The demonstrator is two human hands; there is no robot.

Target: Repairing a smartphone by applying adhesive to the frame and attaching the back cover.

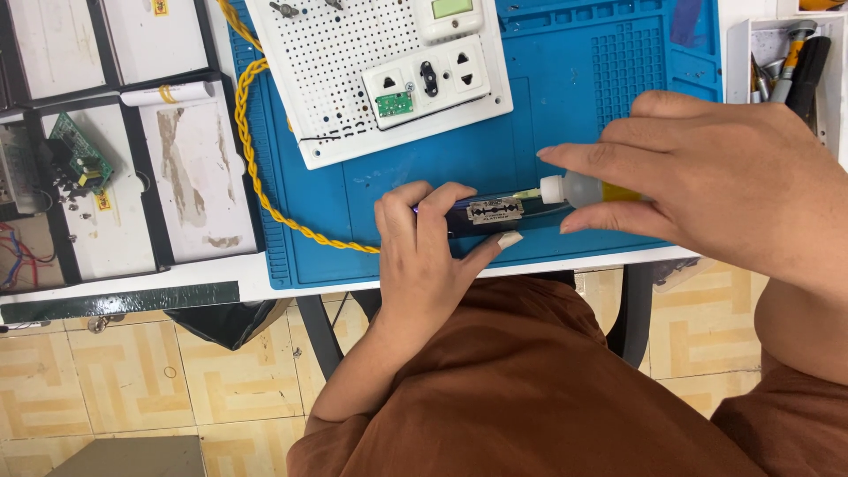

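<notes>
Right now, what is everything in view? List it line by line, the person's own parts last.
Mat: one, blue, on the white table.
Pegboard: one, white, top of mat, carrying sockets and a small green board.
Cord: one, yellow, twisted, along mat's left edge.
Trays: several, white, black-framed, left.
Circuit board: one, green, in a left tray.
Tool bin: one, white, top right.
Dark strip: one, on mat, a razor blade on it.
Bottle: one, clear, white nozzle.
Left hand: pins the strip.
Right hand: its grip holds the bottle.

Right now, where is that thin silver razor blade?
The thin silver razor blade lies on a dark slim device near the blue mat's front edge, between the left hand and the small plastic bottle's nozzle.
</notes>
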